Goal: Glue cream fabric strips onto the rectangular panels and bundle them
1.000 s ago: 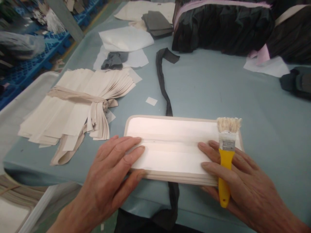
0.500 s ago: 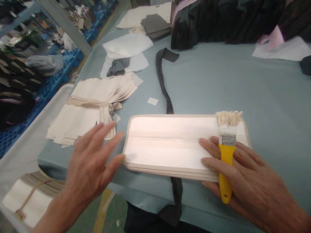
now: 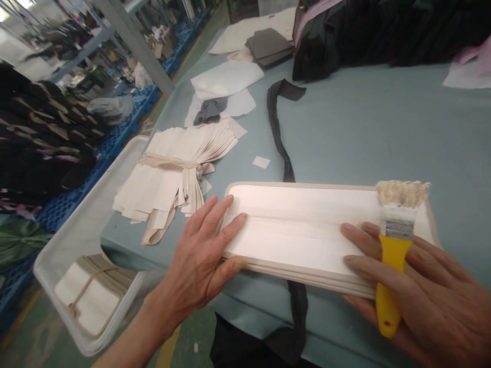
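A stack of white rectangular panels (image 3: 291,222) with rounded corners and beige edges is in front of me, over a dark cloth strip (image 3: 282,138). My left hand (image 3: 207,248) grips the stack's left end, fingers on the top face and thumb at the near left corner. At the other end, my right hand (image 3: 418,276) holds a paintbrush (image 3: 395,255) with a yellow handle, bristles pointing away from me. Fingers of that hand also rest on the top panel, and part of the hand is below its near edge.
A tied bundle of cream strips (image 3: 172,168) lies left on the blue-green table (image 3: 364,133). Behind it are white sheets (image 3: 226,79) and dark grey pieces (image 3: 268,46). Black fabric (image 3: 356,38) is piled at the back. A white bin (image 3: 49,271) holding a tied stack (image 3: 92,291) stands left.
My left hand has moved right and closed onto the stack's left end, from which it was apart. The right hand keeps the paintbrush and its place on the stack. The view has shifted left.
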`<state>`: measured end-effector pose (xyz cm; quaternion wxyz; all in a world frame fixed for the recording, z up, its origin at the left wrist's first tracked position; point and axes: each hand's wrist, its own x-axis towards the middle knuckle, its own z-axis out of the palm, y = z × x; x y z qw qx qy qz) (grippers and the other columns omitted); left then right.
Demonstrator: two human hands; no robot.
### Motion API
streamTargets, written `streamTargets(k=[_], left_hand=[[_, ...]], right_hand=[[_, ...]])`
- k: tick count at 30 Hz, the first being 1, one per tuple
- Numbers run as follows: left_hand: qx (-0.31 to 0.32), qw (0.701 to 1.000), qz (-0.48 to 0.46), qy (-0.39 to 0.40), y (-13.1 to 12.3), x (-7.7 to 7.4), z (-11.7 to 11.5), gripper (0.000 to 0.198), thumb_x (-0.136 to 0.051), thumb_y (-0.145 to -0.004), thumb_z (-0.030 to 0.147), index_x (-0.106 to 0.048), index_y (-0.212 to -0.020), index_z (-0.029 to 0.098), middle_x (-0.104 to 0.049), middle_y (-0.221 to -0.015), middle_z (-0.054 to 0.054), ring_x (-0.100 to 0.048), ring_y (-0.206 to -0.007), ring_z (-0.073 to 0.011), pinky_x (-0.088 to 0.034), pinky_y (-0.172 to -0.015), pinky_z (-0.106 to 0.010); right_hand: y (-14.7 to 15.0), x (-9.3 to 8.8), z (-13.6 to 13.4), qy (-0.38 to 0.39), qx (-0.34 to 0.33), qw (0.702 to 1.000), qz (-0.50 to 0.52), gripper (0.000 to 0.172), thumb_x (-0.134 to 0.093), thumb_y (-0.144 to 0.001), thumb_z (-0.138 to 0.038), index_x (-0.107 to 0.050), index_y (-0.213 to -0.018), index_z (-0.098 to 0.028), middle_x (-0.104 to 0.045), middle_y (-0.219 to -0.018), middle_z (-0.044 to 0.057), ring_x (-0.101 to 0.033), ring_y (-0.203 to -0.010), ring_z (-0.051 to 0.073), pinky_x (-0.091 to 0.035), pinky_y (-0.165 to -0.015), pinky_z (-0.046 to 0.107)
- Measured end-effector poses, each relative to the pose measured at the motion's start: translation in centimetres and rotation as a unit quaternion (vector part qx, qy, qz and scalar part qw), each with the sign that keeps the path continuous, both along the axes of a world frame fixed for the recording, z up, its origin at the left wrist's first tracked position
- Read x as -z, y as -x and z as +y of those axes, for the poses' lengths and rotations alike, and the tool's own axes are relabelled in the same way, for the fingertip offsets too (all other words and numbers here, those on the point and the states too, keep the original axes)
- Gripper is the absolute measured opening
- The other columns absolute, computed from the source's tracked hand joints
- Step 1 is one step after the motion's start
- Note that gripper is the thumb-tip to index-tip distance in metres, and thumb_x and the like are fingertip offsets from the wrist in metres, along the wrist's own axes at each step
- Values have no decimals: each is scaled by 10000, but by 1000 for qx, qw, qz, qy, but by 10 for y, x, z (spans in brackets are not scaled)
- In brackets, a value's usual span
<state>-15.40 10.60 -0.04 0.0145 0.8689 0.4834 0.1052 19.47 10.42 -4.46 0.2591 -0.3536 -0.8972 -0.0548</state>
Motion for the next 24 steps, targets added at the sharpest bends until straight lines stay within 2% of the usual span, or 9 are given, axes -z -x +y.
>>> streamTargets(k=[2,6,8,10,13,15,17,20,24], left_hand=[[-34,999,12,-8,20,5,-4,537,-330,-1114,495,-471,-1528,185,-364,-1688,-181,-298,-1598,-345,-301,-1304,-543],[-120,991,40,-44,68,10,-27,400,-453,-1091,339,-548,-1446,183,-471,-1626,-193,-396,-1549,-381,-356,-1261,-570],[-166,984,25,-54,77,10,-36,424,-471,-1081,301,-529,-1484,181,-517,-1586,-191,-448,-1517,-365,-366,-1258,-546],[-175,983,-18,-50,70,9,-36,459,-447,-1090,302,-488,-1534,192,-524,-1580,-170,-461,-1510,-320,-353,-1275,-491],[-111,991,-67,-21,39,8,-24,500,-386,-1116,368,-424,-1580,188,-440,-1645,-154,-387,-1558,-270,-280,-1318,-416],[-49,996,-71,-7,18,9,-14,538,-338,-1122,437,-419,-1580,167,-358,-1691,-167,-318,-1591,-290,-238,-1335,-428],[-12,998,-63,0,8,12,-7,563,-306,-1121,475,-437,-1564,155,-340,-1696,-179,-295,-1597,-322,-226,-1336,-467],[-33,999,-43,-4,17,18,-10,559,-329,-1114,483,-475,-1530,139,-404,-1656,-198,-338,-1570,-351,-271,-1312,-502],[-103,994,-28,-32,47,19,-31,376,-440,-1095,337,-594,-1382,150,-518,-1573,-191,-460,-1497,-339,-364,-1258,-483]], right_hand=[[-2,3,-1,5,3,1000,2,205,-574,-1066,-292,-647,-1191,-146,-435,-1679,172,-632,-1239,401,-472,-1060,588],[-5,7,-3,9,10,1000,14,220,-601,-1055,-314,-652,-1211,-168,-479,-1654,156,-623,-1290,395,-477,-1078,581],[-5,6,-2,2,4,1000,6,225,-602,-1055,-326,-654,-1202,-164,-481,-1648,171,-623,-1299,394,-487,-1065,576],[-5,4,0,-2,-2,1000,-4,223,-603,-1054,-320,-657,-1191,-153,-482,-1643,184,-626,-1299,395,-497,-1052,572],[-5,1,0,-8,-5,1000,-9,223,-598,-1058,-317,-658,-1189,-147,-506,-1626,185,-631,-1300,391,-500,-1045,569],[-5,1,-1,-2,-4,1000,-11,226,-607,-1056,-325,-657,-1194,-153,-519,-1617,180,-618,-1332,390,-498,-1055,568],[-6,2,-2,5,1,1000,-12,224,-614,-1055,-327,-654,-1203,-164,-526,-1613,176,-604,-1366,384,-499,-1064,563],[-7,3,-3,11,8,1000,-3,220,-634,-1046,-324,-656,-1216,-187,-557,-1588,173,-611,-1375,362,-509,-1071,545],[-6,4,-2,11,9,1000,15,219,-645,-1036,-322,-665,-1212,-193,-600,-1543,185,-612,-1380,353,-498,-1100,529]])
